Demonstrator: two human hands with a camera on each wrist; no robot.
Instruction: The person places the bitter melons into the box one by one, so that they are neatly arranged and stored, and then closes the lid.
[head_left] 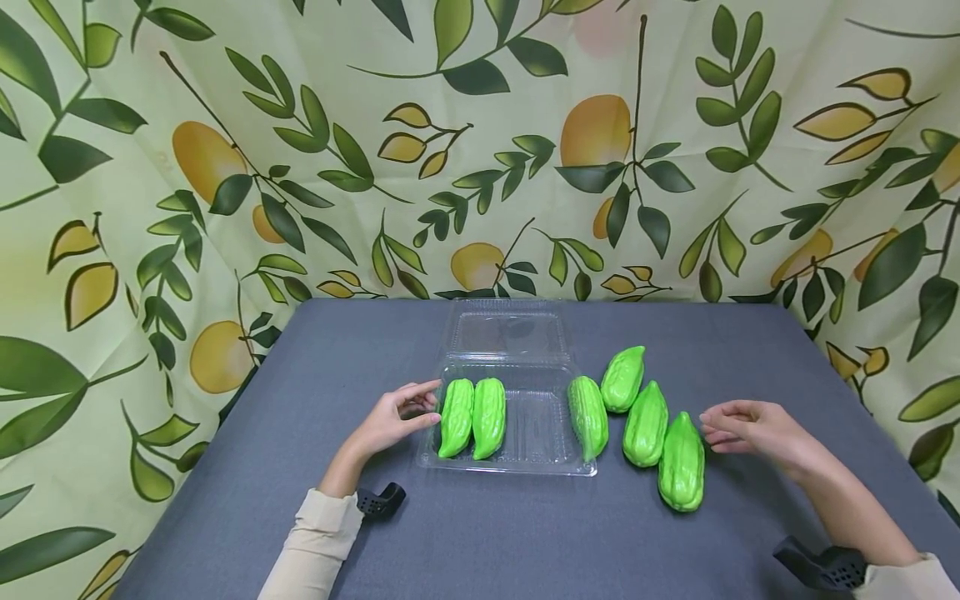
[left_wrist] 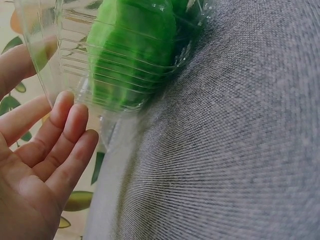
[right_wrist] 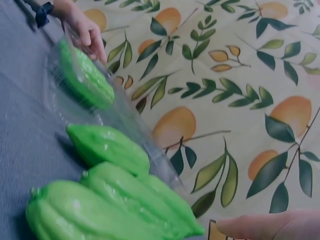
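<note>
A clear plastic clamshell container [head_left: 536, 468] lies with its lid [head_left: 510, 335] folded back. Two green bitter gourds, the outer one [head_left: 456, 418] and its neighbour [head_left: 489, 418], lie side by side in its left part. My left hand [head_left: 392, 421] holds the container's left rim between thumb and fingers; the left wrist view shows a digit through the plastic. Another gourd [head_left: 588, 418] lies along the right rim; I cannot tell whether inside. Further right, three smoother gourds [head_left: 645, 423] lie on the table. My right hand [head_left: 757, 429], fingers loosely bent, hovers beside the nearest gourd [head_left: 682, 463], holding nothing.
A dark grey cloth [head_left: 525, 533] covers the table. Behind it hangs a leaf-and-fruit patterned curtain [head_left: 517, 125]. Black bands sit on the left wrist [head_left: 381, 502] and the right wrist [head_left: 821, 567].
</note>
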